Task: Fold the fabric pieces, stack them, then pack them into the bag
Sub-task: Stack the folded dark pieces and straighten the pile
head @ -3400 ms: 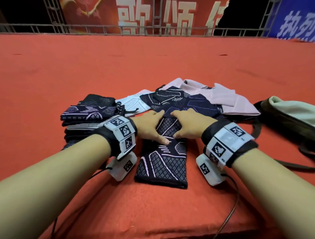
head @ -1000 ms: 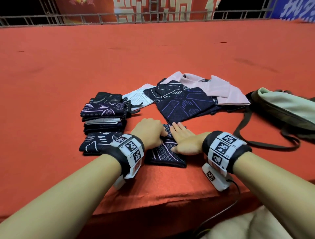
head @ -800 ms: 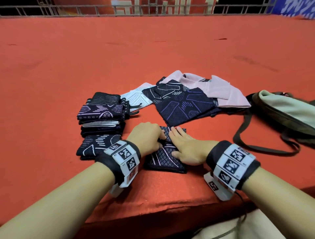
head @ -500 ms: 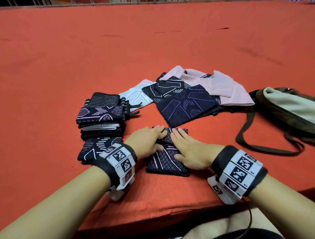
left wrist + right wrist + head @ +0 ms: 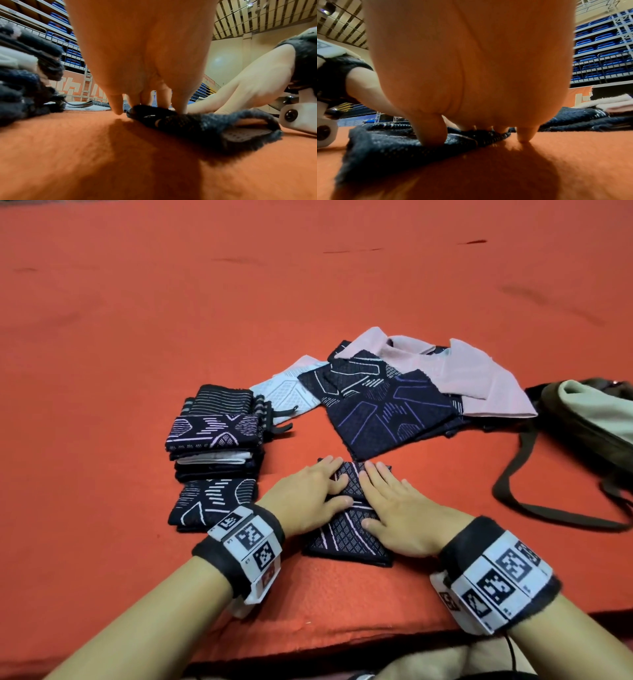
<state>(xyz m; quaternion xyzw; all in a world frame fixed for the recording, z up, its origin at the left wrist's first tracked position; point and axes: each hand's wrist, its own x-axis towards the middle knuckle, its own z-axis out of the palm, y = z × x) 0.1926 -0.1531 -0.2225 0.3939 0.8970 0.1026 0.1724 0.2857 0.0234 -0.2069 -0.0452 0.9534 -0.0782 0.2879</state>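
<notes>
Red cloth covered the table (image 5: 137, 320), and near its front edge the left hand (image 5: 305, 501) and right hand (image 5: 397, 515) lay flat, side by side, pressing the folded dark piece (image 5: 346, 535) to keep it neat.

matt knit fabric piece (image 5: 346, 529) on fuzzy felt table cover (image 5: 137, 337)

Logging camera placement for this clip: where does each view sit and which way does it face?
Head: above, looking forward and down at both hands on the folded dark piece; forearms show.
Left wrist: under the left hand, along its fingers.
Right wrist: under the right hand, likewise.
Shared: all three show the piece pressed on the red cloth.
</notes>
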